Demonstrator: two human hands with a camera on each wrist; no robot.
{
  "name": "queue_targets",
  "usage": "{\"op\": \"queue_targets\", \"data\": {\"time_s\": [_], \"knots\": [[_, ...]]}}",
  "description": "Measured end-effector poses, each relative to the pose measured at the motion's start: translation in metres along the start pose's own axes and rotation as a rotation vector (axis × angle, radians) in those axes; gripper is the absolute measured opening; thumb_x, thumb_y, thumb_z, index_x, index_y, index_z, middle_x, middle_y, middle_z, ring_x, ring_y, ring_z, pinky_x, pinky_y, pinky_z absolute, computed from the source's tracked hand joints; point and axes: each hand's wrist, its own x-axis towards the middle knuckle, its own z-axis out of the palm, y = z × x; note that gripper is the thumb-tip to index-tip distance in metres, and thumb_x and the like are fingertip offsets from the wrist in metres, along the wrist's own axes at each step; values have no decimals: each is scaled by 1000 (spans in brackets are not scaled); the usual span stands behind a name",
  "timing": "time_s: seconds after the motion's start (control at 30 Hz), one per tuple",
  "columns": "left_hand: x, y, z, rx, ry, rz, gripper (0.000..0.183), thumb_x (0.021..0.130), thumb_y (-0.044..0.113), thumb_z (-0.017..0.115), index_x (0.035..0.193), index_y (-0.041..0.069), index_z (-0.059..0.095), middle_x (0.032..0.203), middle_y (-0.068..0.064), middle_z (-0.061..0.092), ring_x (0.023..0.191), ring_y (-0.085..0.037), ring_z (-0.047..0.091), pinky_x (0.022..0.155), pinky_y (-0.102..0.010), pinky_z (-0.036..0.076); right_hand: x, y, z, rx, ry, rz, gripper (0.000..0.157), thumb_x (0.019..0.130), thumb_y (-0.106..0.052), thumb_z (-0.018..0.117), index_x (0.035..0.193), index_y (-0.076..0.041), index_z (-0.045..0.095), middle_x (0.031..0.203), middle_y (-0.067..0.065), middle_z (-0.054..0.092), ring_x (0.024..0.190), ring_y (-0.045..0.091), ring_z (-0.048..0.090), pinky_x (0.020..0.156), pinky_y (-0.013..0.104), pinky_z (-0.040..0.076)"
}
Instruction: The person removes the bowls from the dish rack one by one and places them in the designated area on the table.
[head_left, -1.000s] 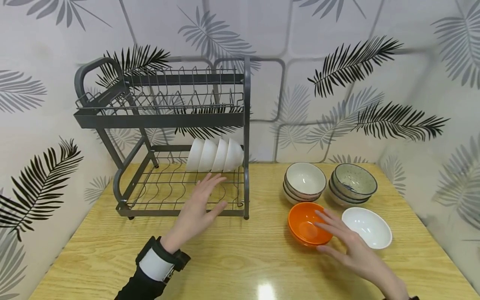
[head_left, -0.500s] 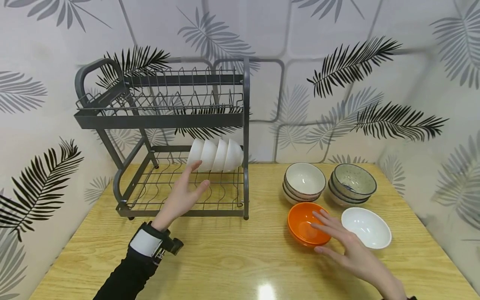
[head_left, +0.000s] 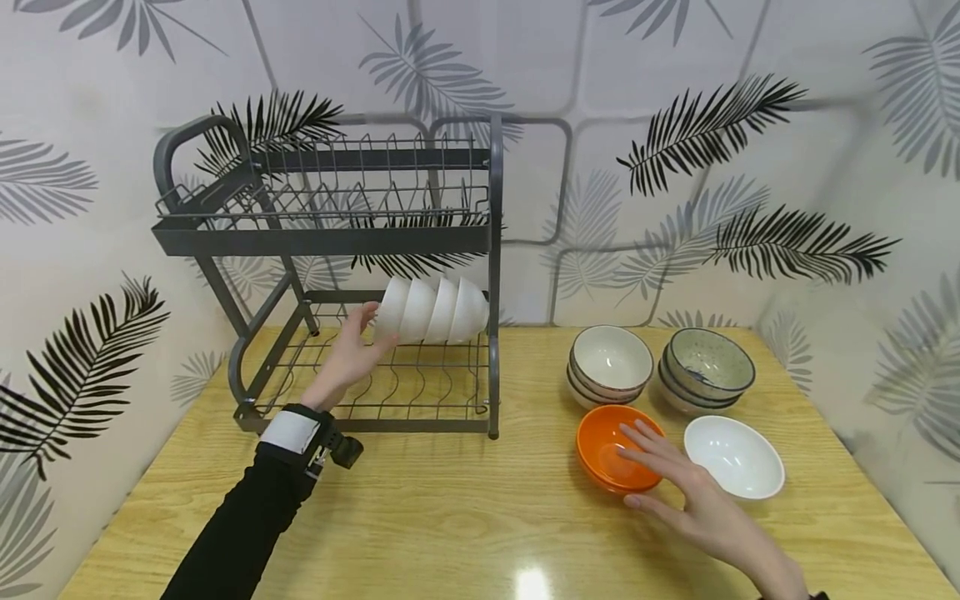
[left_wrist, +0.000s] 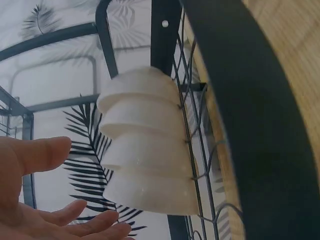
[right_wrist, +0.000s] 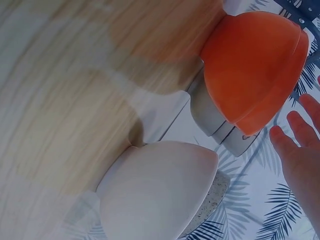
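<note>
Several white bowls (head_left: 444, 310) stand on edge in a row on the lower tier of the dark dish rack (head_left: 322, 242). At the row's left end is my left hand (head_left: 347, 354), its thumb and fingers spread right by the leftmost bowl (head_left: 389, 307). The left wrist view has the thumb (left_wrist: 47, 152) apart from the fingers, with nothing held between them. My right hand (head_left: 697, 500) hovers with relaxed fingers over the right side of the stacked orange bowls (head_left: 600, 446). In the right wrist view its fingertips lie just off the upper orange bowl's rim.
A white oval bowl (head_left: 733, 457) sits to the right of the orange ones. Behind are a stack of cream bowls (head_left: 611, 358) and a stack of speckled green bowls (head_left: 708, 362). The rack's upper tier and side posts enclose the left hand's area.
My left hand has gone left, then forward into the rack's lower tier, up to the leftmost white bowl. The right hand has shifted only slightly left; the bowls stay in place.
</note>
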Motion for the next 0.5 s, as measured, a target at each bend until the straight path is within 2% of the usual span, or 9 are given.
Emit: {"op": "queue_targets", "data": {"time_s": [0.1,0.27,0.5], "knots": [[8,-1,-4,-6,-8,-29,71,104,17,52,158,-4,12,165,-30,15,155,-46,13,124,-63,21,0,-1,0,-3,-4,2,60,78,-7,83,134,-16,63,157,-3,46,153,-3,21,119,4,15],[21,-2,-5,-28,-16,-91,73,104,18,52,158,-5,10,163,-32,17,154,-47,15,125,-61,21,0,-2,0,-3,-9,13,59,79,-7,83,134,-17,63,157,-1,46,153,-3,21,119,4,15],[38,-5,-3,-68,-48,-142,70,105,19,50,158,-4,11,161,-32,26,150,-44,31,121,-57,33,-1,-4,-1,-12,-26,40,59,81,-10,82,136,-19,63,155,8,50,154,-1,22,118,3,15]]}}
